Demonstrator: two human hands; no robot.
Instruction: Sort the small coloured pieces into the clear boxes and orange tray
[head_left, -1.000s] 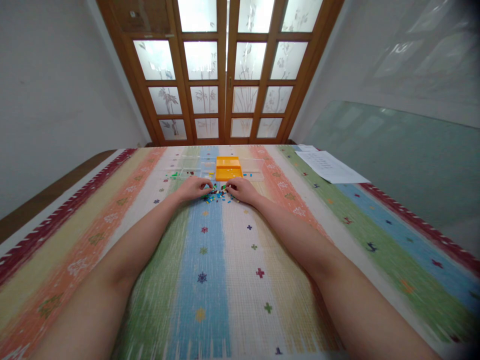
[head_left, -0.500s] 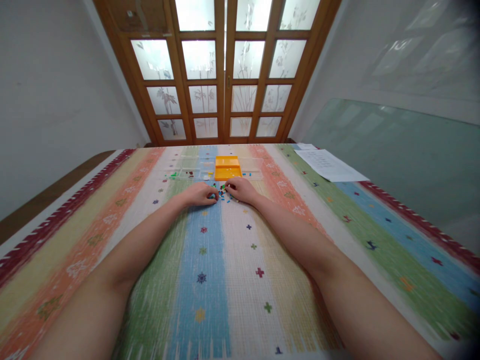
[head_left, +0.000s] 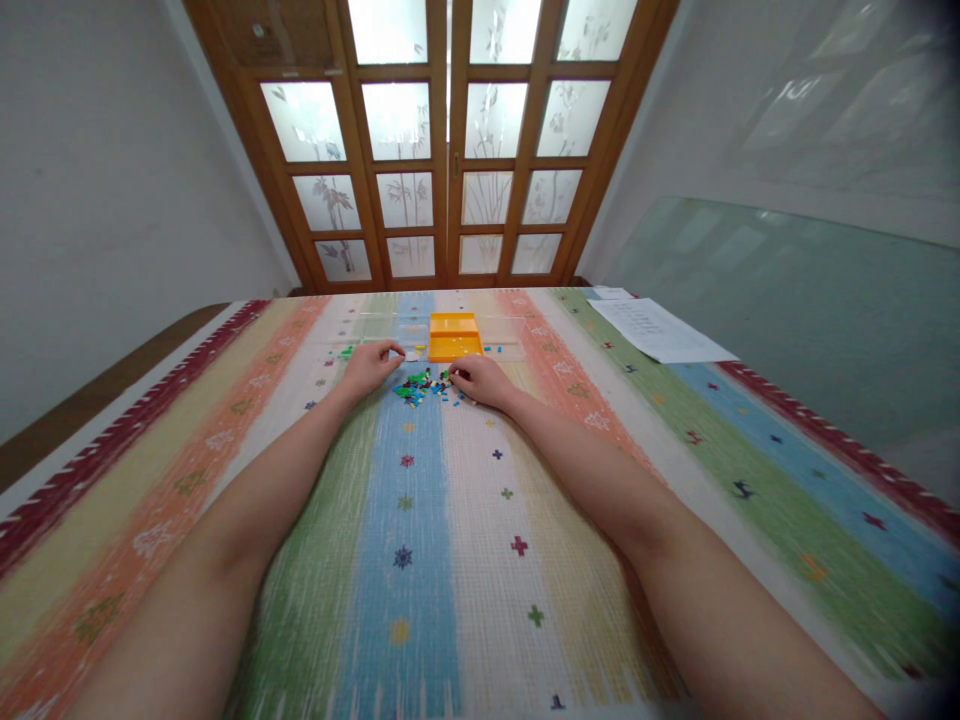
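Observation:
A loose pile of tiny green, blue, dark red, yellow and white pieces (head_left: 417, 388) lies on the striped tablecloth between my hands. My left hand (head_left: 366, 368) hovers over the near edge of a clear tray (head_left: 367, 316), left of the orange-yellow box, thumb and forefinger pinched together. Anything in that pinch is too small to make out. At the pile's right edge rests my right hand (head_left: 481, 381), fingers curled and tips closed by the pieces; what they grip, if anything, cannot be made out. Behind the pile stands the open orange-yellow box (head_left: 454, 335), with a few small bits inside.
A second clear tray (head_left: 514, 325) with blue pieces stands right of the box. Green pieces (head_left: 346, 352) sit in the left tray. White printed sheets (head_left: 652, 330) lie at the back right. Wooden glazed doors (head_left: 450, 180) rise beyond the table.
My left hand has moved up and left from the pile to the left tray, uncovering the green part of the pile. The right hand has stayed almost still.

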